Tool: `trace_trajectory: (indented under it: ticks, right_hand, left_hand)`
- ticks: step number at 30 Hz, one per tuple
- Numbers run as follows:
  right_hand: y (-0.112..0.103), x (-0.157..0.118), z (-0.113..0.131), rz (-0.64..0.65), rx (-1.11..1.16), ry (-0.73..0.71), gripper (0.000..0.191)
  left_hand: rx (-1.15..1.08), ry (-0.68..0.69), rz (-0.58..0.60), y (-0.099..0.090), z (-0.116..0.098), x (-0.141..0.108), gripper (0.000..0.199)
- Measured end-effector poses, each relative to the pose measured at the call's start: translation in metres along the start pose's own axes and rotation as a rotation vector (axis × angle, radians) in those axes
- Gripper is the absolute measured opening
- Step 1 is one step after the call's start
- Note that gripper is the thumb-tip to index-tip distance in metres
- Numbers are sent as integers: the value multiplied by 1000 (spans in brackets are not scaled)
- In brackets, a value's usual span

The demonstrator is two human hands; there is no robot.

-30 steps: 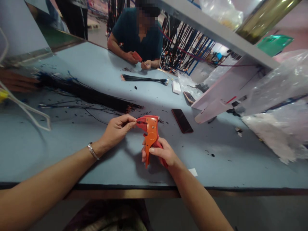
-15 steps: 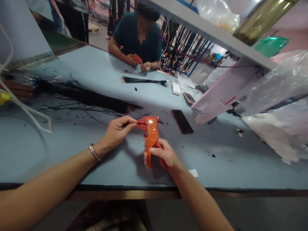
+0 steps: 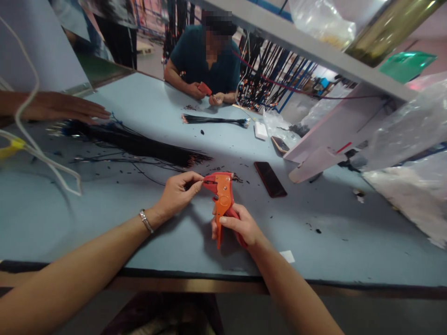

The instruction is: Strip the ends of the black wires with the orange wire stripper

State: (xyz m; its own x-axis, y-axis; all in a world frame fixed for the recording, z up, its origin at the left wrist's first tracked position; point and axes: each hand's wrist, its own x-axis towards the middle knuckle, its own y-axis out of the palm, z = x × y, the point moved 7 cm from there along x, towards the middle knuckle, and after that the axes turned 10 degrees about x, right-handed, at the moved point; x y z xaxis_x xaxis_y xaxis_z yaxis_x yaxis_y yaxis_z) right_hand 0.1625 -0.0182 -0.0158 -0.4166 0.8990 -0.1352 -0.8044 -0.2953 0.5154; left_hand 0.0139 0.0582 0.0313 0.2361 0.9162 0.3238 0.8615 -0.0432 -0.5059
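Evidently, across the blue-grey table (image 3: 314,251), the dark phone (image 3: 270,179) can be taken as the landmark. The large bundle of black wires (image 3: 150,149) is laid out to the left of the phone; its strands could be dragged askew or tangled if its far end were caught by the other person's hand (image 3: 73,107), which is spread just over or on it. The orange and red hand tool (image 3: 224,190) is held up on the near left side of the phone, and it could be twisted off line if its handles were squeezed unevenly. What seems to be a thin dark wire (image 3: 208,182) could be nicked or cut if it were fed in too far or at a slant, or be tugged loose if it were pinched too lightly.

As for looks, the bundle is thick, with coppery tips at the end nearer the phone. The tool is made with a flat orange body, a red head and a red rear handle; its handles are parted at the bottom, and its lower part is wrapped by the curled right hand (image 3: 244,225). The wire is barely seen: it is pinched at the tool's mouth between the closed thumb and fingertips of the left hand (image 3: 179,193), and its tip cannot be made out.
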Motion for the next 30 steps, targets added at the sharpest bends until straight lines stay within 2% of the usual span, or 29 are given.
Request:
trace_trajectory:
  ticks: [25, 30]
  right_hand:
    - [4, 0, -3, 16, 1, 45, 36]
    - [6, -1, -3, 42, 61, 50, 37]
  left_hand:
    - [-55, -8, 9, 7, 11, 1, 29]
    - [-33, -4, 7, 6, 9, 1, 27]
